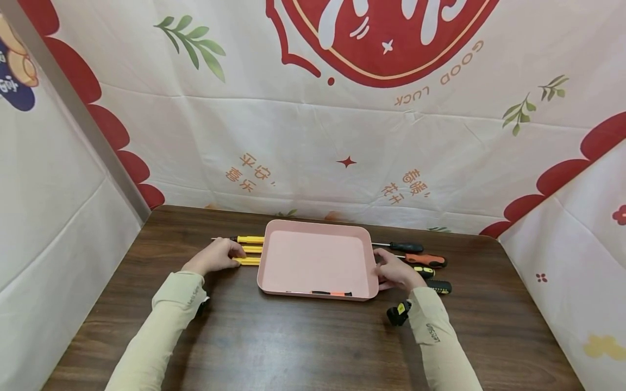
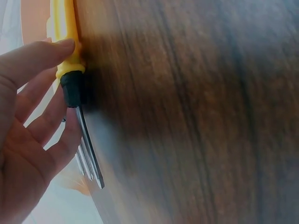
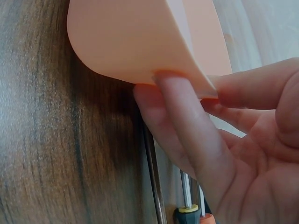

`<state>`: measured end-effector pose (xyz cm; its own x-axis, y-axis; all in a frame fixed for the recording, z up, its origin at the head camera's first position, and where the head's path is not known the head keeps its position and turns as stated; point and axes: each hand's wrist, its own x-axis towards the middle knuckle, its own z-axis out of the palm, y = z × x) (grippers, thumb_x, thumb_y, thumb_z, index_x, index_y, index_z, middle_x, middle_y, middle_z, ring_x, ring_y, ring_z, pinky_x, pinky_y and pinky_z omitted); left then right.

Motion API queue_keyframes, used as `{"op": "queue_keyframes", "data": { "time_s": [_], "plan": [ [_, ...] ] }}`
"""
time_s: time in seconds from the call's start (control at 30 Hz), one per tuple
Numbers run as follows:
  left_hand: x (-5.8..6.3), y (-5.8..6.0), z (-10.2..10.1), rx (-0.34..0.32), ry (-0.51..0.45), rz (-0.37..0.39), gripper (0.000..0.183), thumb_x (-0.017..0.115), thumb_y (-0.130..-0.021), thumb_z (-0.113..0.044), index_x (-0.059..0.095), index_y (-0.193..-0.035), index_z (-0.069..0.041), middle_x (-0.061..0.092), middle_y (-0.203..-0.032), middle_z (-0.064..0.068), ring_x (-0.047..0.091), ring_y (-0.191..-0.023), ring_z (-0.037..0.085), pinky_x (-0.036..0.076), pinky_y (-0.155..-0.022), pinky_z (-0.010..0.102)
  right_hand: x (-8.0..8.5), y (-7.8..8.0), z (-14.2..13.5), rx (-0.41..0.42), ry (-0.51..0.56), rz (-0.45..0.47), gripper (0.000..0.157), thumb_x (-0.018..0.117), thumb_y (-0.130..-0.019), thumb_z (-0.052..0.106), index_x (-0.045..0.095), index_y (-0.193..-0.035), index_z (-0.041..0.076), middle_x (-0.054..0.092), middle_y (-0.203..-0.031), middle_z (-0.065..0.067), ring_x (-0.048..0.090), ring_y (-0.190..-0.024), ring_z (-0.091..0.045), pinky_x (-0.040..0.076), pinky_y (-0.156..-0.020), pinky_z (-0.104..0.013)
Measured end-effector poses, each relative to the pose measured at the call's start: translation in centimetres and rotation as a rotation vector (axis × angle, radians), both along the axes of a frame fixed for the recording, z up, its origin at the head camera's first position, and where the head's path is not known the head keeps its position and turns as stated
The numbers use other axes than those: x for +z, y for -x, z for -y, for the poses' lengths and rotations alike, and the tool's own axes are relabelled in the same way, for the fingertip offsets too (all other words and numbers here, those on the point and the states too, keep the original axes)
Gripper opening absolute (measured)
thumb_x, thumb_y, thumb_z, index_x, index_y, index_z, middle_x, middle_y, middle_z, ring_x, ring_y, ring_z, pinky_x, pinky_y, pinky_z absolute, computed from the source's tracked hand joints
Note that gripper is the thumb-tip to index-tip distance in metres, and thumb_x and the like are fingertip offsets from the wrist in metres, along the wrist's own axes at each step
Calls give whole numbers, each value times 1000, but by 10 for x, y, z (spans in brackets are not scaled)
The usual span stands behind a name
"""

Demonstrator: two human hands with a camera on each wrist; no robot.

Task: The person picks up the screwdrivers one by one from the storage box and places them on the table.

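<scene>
A pink tray (image 1: pixel 318 260) lies in the middle of the table, a small black-and-orange screwdriver (image 1: pixel 332 294) along its near inner side. My left hand (image 1: pixel 217 256), left of the tray, pinches the nearest of several yellow-handled screwdrivers, its thumb on the yellow screwdriver's handle (image 2: pixel 65 23). That screwdriver's shaft (image 2: pixel 88 144) points away from the tray. At the tray's right side my right hand (image 1: pixel 395 271) holds the rim of the tray (image 3: pixel 117 42), with fingertips on both the outer wall and the edge. The tray hides the ends of the yellow handles.
Right of the tray lie a black-handled screwdriver (image 1: pixel 407 247), an orange-and-black one (image 1: pixel 427 260), a yellow-and-black one (image 1: pixel 424 271) and a dark handle (image 1: pixel 440 286). A black-and-yellow tape measure (image 1: pixel 398 313) sits by the right wrist. A printed cloth (image 1: pixel 303 136) hangs behind the table.
</scene>
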<state>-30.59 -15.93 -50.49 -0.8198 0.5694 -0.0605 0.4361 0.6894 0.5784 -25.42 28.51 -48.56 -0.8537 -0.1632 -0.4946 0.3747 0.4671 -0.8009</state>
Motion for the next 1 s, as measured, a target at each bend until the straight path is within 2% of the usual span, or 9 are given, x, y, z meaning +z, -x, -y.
{"op": "queue_keyframes", "data": {
  "time_s": [0.37, 0.73, 1.0],
  "plan": [
    [-3, -1, 0, -10, 4, -53, 14, 68, -75, -1, 68, -88, -7, 66, -84, 1, 59, -77, 15, 50, -69, 33, 2, 0, 0, 14, 22, 6, 58, 44, -86, -1, 20, -139, 4, 49, -99, -19, 61, -74, -21, 55, -62, -39],
    [-2, -2, 1, 3, 21, -53, 19, 66, -75, 3, 68, -92, -4, 66, -89, 6, 60, -80, 18, 51, -71, 35, 0, 0, -1, 15, 22, 3, 58, 44, -85, -1, 21, -138, 3, 48, -100, -20, 61, -74, -22, 55, -61, -38],
    [-2, -1, 1, -9, 19, -95, 18, 66, -74, 4, 68, -91, -3, 66, -87, 5, 59, -78, 16, 51, -70, 33, 2, 0, 0, 18, 31, 8, 58, 44, -86, -1, 19, -139, 4, 50, -100, -20, 62, -75, -24, 55, -62, -39]
  ]
}}
